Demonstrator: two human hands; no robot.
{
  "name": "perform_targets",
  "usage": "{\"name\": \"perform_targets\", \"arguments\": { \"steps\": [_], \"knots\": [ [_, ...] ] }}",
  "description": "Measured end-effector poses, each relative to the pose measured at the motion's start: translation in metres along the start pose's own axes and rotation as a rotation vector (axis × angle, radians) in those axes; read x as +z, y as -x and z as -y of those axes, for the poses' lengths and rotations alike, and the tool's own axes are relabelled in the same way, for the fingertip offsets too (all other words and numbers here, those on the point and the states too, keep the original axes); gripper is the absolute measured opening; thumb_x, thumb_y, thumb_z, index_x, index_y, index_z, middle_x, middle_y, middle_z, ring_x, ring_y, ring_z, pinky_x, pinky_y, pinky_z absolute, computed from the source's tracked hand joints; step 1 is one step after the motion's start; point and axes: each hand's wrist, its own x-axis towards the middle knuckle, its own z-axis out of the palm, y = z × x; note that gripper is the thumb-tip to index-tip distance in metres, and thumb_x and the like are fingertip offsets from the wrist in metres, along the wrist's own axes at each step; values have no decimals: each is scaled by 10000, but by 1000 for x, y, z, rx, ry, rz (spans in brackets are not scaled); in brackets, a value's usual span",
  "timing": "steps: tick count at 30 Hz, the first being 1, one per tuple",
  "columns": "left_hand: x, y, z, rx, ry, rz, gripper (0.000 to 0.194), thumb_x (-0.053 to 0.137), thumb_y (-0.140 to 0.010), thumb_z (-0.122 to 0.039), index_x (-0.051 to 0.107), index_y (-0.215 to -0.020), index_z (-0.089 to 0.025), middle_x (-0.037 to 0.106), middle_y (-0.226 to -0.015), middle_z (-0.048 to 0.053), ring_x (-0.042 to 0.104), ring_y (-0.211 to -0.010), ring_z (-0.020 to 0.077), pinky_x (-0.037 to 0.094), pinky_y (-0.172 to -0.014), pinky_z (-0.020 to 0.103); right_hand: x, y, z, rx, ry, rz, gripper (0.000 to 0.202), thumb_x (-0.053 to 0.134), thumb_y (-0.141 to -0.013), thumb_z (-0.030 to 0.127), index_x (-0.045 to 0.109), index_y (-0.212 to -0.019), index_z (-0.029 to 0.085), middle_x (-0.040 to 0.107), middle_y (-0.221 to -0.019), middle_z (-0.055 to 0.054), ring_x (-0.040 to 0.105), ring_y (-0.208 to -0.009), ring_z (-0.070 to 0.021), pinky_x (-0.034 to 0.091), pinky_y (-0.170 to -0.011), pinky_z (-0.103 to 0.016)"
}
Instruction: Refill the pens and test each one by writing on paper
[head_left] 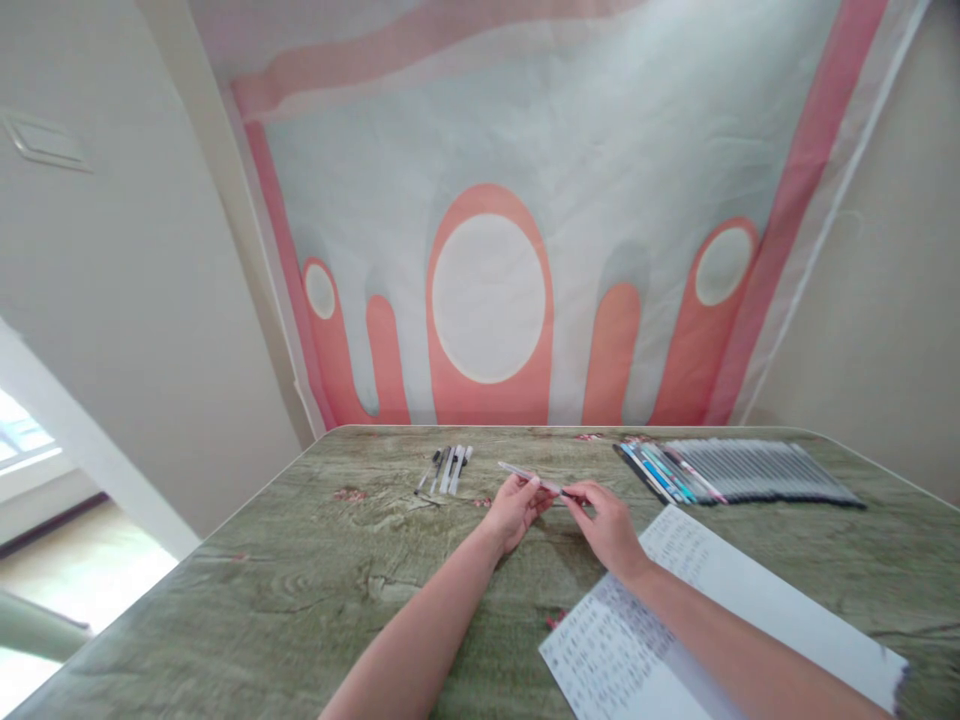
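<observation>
A slim pen [517,471] with a clear barrel and a dark end lies across both hands above the middle of the table. My left hand [512,512] is closed around its barrel, and the lighter end points away to the upper left. At the dark end, the fingers of my right hand [606,522] pinch the pen. Fingers hide part of it, so I cannot tell whether it is in one piece. To the left of my hands lies a small group of pens or pen parts [452,470], some clear and some black.
On the right, a long row of clear pens [757,472] lies side by side, with several coloured pens [667,473] at its left end. An open notebook [750,580] with handwriting lies beneath my right forearm. Behind the wood-patterned table [300,580] hangs a printed sheet [487,120].
</observation>
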Motion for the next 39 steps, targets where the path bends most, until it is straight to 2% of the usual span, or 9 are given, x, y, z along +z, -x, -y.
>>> {"name": "perform_targets", "arguments": {
  "steps": [5,12,22,28,32,36,39],
  "knots": [
    [1,0,0,2,-18,-2,224,620,-728,-270,444,-815,-161,636,-785,43,618,-727,129,454,-710,251,3,1,-5,-35,33,-11,158,489,-815,289,612,-837,193,621,-809,-58,568,-722,-177,449,-686,-318],
    [-2,0,0,-2,-48,20,246,626,-722,-294,440,-824,-169,634,-794,36,619,-757,136,446,-734,265,-1,2,-5,-1,74,27,190,486,-821,331,615,-862,197,629,-813,-45,565,-691,-163,426,-684,-297],
    [1,2,1,20,-23,73,257,640,-710,-295,454,-832,-165,636,-835,49,615,-786,147,437,-766,287,-2,1,-2,114,171,107,349,344,-878,370,541,-649,196,584,-634,-26,542,-619,-150,382,-620,-256],
    [2,1,0,53,20,44,236,631,-720,-272,447,-823,-166,643,-816,43,611,-759,124,434,-780,279,-2,-3,4,89,73,63,237,426,-828,397,525,-877,188,584,-793,-45,540,-679,-156,405,-644,-264],
    [3,3,-2,23,-1,63,230,628,-724,-264,444,-823,-169,640,-834,45,613,-776,130,437,-776,280,-2,-2,1,74,117,99,225,380,-857,356,523,-800,192,574,-758,-40,530,-698,-162,390,-656,-272],
    [2,3,-2,9,-16,104,219,614,-736,-266,449,-839,-167,641,-858,55,613,-812,143,434,-783,281,-3,-1,-1,115,155,154,340,299,-890,346,512,-670,198,566,-636,-24,527,-638,-159,373,-642,-276],
    [0,1,-1,32,4,84,208,606,-744,-261,452,-846,-166,643,-860,56,613,-812,138,428,-809,288,-4,-2,1,126,107,127,291,330,-878,366,532,-752,197,591,-703,-29,535,-658,-155,382,-647,-268]
  ]
}}
